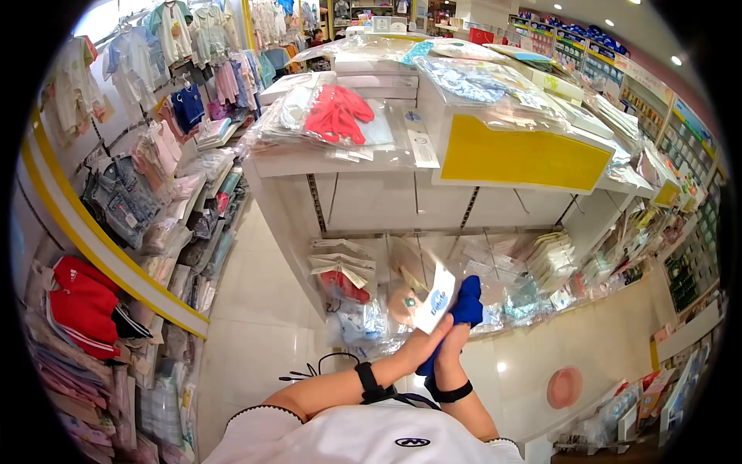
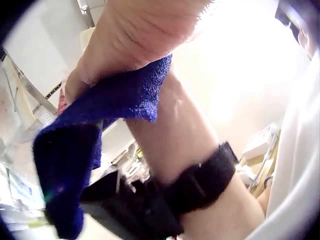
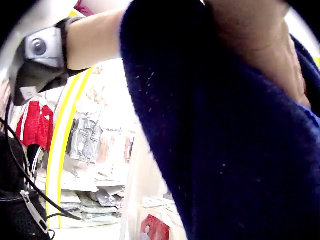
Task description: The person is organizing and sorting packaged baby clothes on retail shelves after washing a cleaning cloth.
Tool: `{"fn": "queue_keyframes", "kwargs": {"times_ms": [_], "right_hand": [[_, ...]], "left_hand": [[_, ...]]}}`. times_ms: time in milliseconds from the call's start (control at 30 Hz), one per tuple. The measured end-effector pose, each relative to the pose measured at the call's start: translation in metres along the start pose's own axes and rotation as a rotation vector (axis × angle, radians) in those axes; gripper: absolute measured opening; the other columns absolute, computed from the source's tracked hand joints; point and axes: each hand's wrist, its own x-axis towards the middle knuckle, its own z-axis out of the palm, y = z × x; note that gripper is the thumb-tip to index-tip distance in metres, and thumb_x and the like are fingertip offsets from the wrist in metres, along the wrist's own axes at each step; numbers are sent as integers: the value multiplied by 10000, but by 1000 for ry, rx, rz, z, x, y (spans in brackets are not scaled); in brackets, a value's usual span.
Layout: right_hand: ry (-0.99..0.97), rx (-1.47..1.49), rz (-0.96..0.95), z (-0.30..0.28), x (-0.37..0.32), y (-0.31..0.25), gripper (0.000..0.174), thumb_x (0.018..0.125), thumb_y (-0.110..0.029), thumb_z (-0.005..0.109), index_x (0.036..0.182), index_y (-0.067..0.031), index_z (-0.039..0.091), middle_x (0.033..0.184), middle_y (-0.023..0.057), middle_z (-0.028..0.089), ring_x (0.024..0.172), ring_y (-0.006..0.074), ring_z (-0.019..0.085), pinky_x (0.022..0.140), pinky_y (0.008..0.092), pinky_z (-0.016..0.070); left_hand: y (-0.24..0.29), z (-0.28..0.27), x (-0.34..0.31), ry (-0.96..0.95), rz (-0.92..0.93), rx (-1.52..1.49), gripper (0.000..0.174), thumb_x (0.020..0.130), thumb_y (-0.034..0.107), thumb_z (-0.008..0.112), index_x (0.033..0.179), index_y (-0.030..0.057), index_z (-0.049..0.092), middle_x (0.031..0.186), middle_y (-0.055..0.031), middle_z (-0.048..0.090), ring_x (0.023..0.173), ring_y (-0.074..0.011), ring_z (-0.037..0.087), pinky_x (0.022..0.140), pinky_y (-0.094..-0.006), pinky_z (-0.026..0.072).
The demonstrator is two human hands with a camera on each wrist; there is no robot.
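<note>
Deep blue fuzzy cloth is bunched at the ends of both hands, with another part hanging below them. My left hand reaches in from the left and grips the cloth; in the left wrist view, the cloth folds down from under this hand. My right hand is up against the left and holds the cloth, its fingertips covered. In the right wrist view, the cloth fills the middle, with the hand partly behind it. A white printed card stands beside the cloth, above the left hand.
Ahead is a white display unit with bagged goods and a yellow panel. Clothing racks and folded stacks line the left, including a red garment. A pink round object lies on the floor at the right.
</note>
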Motion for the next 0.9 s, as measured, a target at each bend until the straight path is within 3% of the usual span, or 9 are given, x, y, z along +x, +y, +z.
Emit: {"fn": "queue_keyframes", "kwargs": {"times_ms": [100,133,267,367,400,500,600,700,900], "right_hand": [[-55,-366,-144,1,-12,3,389,925,-270,364,1171,16,460,1089,83,521,942,168,498,838,301,410],[-88,-424,-259,1,-14,4,397,929,-268,356,1195,14,438,1138,89,490,994,179,473,871,306,384],[-224,-643,-712,2,-19,7,442,943,-258,328,1295,9,347,1334,113,364,1205,220,375,1004,324,284],[-237,0,-249,-14,-25,4,465,931,-307,334,1288,-10,362,1299,113,415,1192,233,400,1016,344,283],[-203,224,-96,-26,-31,4,473,928,-323,336,1286,-16,367,1287,113,433,1188,237,408,1020,351,283],[-390,895,400,-84,2,33,461,920,-363,334,1238,-43,425,1256,91,472,1148,240,447,1002,386,319],[-280,886,408,-80,12,32,429,907,-369,376,1196,-63,462,1204,87,505,1104,249,474,970,387,356],[-560,1033,364,-67,25,20,449,904,-381,376,1220,-70,448,1242,87,480,1129,241,455,985,385,345],[-357,994,479,-62,25,10,372,872,-265,496,1181,-58,474,1168,97,528,1071,235,500,943,381,395]], "left_hand": [[11,-3,7,-40,-191,-254,498,910,407,424,1240,34,413,1153,-93,510,1038,-142,478,901,-279,379],[11,-4,10,-24,-106,-295,492,918,404,404,1240,32,412,1143,-91,516,1035,-153,487,901,-277,381],[32,-17,20,-119,-57,-503,520,935,411,327,1375,154,225,1351,-64,342,1234,-188,317,1003,-398,284],[65,-42,17,-178,-169,-627,511,914,436,350,1365,217,247,1352,-83,347,1159,-275,430,872,-493,425],[72,-52,16,-307,-175,-768,516,897,478,359,1359,276,251,1361,-68,329,1226,-279,352,882,-537,389],[80,-71,15,-466,-211,-889,479,904,471,325,1355,342,228,1372,-184,282,1212,-423,328,888,-615,351],[68,-76,19,-574,-319,-941,463,920,447,295,1362,334,216,1366,-211,281,1212,-438,322,896,-594,363],[52,-75,19,-362,-460,-728,461,929,418,279,1372,347,173,1364,-218,282,1171,-403,398,888,-635,337],[35,-101,15,-18,-355,-355,468,939,332,345,1363,163,242,1225,-127,477,1079,-271,498,897,-464,425]]}}
